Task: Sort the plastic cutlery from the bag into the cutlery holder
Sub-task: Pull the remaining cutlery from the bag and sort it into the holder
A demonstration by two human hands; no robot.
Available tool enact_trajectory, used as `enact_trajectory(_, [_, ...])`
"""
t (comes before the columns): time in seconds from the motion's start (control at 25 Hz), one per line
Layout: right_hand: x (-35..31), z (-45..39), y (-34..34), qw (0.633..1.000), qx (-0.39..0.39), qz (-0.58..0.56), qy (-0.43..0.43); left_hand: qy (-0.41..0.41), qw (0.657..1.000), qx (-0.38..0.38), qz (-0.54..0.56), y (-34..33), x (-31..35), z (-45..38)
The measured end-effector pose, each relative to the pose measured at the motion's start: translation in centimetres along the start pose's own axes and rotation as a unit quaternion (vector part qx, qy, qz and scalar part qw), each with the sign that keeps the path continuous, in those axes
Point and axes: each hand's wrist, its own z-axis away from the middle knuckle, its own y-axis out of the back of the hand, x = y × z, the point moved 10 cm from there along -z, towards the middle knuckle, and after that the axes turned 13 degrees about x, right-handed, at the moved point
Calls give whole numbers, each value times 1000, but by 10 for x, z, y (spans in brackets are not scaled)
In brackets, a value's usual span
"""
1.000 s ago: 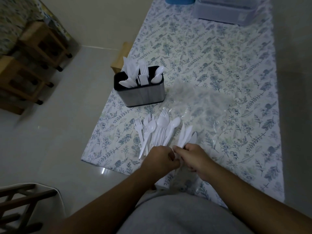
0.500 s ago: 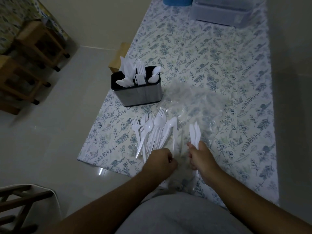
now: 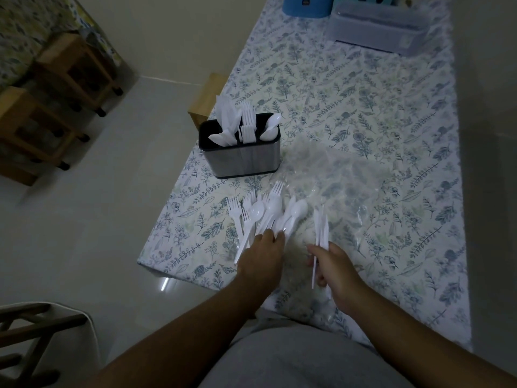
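A steel cutlery holder with a black rim stands near the table's left edge, holding white knives, forks and spoons in separate sections. A pile of white plastic forks and spoons lies in front of it, beside a crumpled clear bag. My left hand reaches onto the pile's handles, fingers touching them. My right hand grips a few white knives, blades pointing away from me.
The table carries a floral cloth. A blue container and a clear lidded box stand at the far end. Wooden stools stand on the floor at left, a chair at lower left.
My hands have moved apart. The right hand has drawn the knives out to the right of the pile, and the left hand has opened onto the pile's handles.
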Motion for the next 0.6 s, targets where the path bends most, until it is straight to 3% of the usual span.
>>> enact_trajectory(0.16, [-3, -1, 4, 1000, 28, 8, 7, -38, 998, 19, 43, 2, 7, 3])
enact_trajectory(0.28, [-3, -3, 7, 999, 50, 11, 2, 22, 994, 42, 97, 8, -9, -2])
enact_trajectory(0.4, [-1, -6, 2, 999, 41, 12, -9, 67, 994, 18, 86, 8, -22, -13])
enact_trajectory(0.6, [2, 5, -20, 994, 7, -84, -63, 47, 997, -46, 33, 3, -15, -31])
